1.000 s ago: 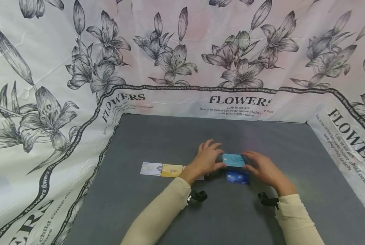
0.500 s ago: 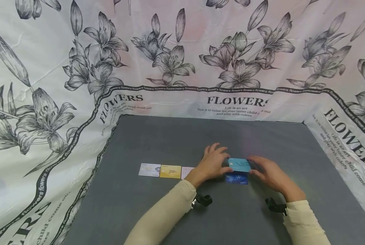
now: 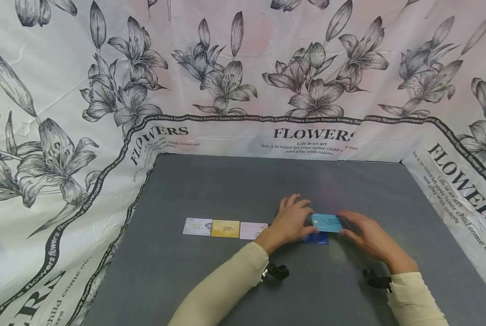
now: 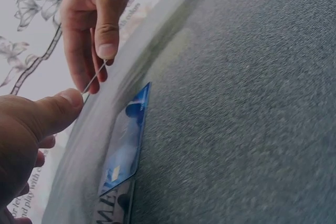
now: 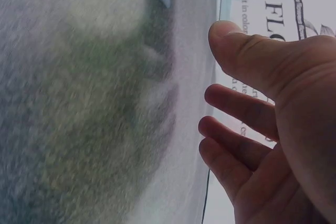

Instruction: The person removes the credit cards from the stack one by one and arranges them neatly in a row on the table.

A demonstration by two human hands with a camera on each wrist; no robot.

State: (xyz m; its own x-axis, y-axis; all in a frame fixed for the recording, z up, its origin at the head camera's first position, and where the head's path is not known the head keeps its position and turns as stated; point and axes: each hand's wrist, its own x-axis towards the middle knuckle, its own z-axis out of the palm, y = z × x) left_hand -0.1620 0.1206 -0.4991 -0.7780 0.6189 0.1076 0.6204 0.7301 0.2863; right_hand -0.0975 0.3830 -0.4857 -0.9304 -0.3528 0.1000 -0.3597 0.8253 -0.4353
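Note:
A teal VIP card (image 3: 326,222) is raised over the table between my two hands; in the left wrist view this card (image 4: 95,76) shows edge-on. My left hand (image 3: 290,222) pinches its left end with thumb and fingers. At the other end my right hand (image 3: 368,235) pinches it, thumb toward me. A blue card (image 3: 316,238) lies flat just below, partly covered by the teal one. Alongside the blue card, in the left wrist view, lies a dark grey card (image 4: 116,205), which my left hand hides from the head view.
To the left, a white card (image 3: 197,226), a yellow card (image 3: 225,228) and a pink card (image 3: 252,230) lie edge to edge in a row on the grey tabletop (image 3: 210,185). A flower-printed cloth (image 3: 222,136) rises behind and along the sides.
Both hands have shifted right and slightly toward me with the teal card, which now overlaps the blue card more. The pink card has come into view from behind my left hand.

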